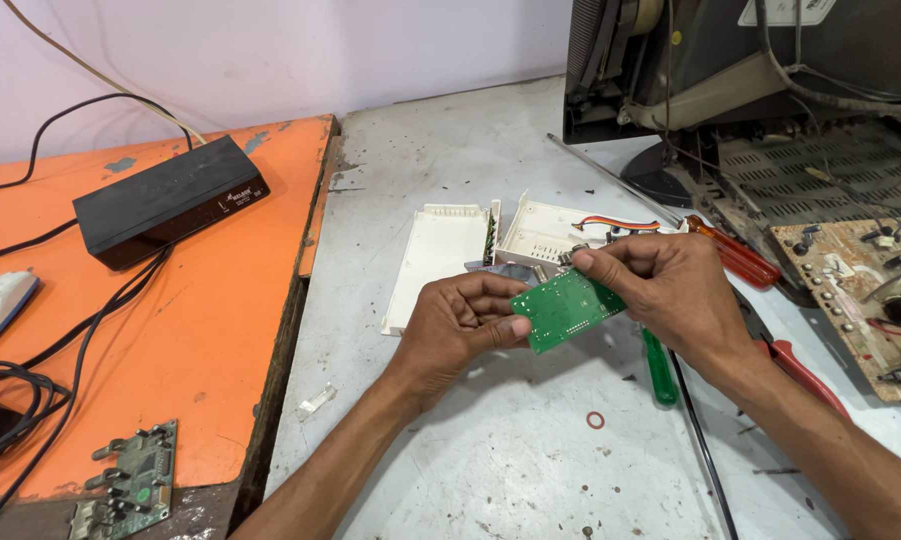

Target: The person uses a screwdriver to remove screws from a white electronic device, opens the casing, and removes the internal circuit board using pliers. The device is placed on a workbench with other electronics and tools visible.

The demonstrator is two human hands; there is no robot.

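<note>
From the head camera, both hands meet over a grey surface (491,450), holding a small green circuit board (567,308) between them and clear of the surface. The left hand (461,325) has its fingers clamped on the board's lower left edge, thumb pressed on top. The right hand (671,290) pinches the upper right corner, fingers closed on the end where small metal connectors stick out.

Just behind the board lie two halves of a white plastic case (441,255), opened, with a short striped wire bundle (616,224) beside them. To the right of the board rest a red-handled screwdriver (736,258) and a green-handled tool (659,368) (partly under the right wrist). Well to the left of the board, a black set-top box (171,200) sits on an orange top (221,330).

The grip is on edges only, so I judge that a twist between the two hands could flex the board or bend its connectors; a slip would drop it onto the hard surface.
</note>
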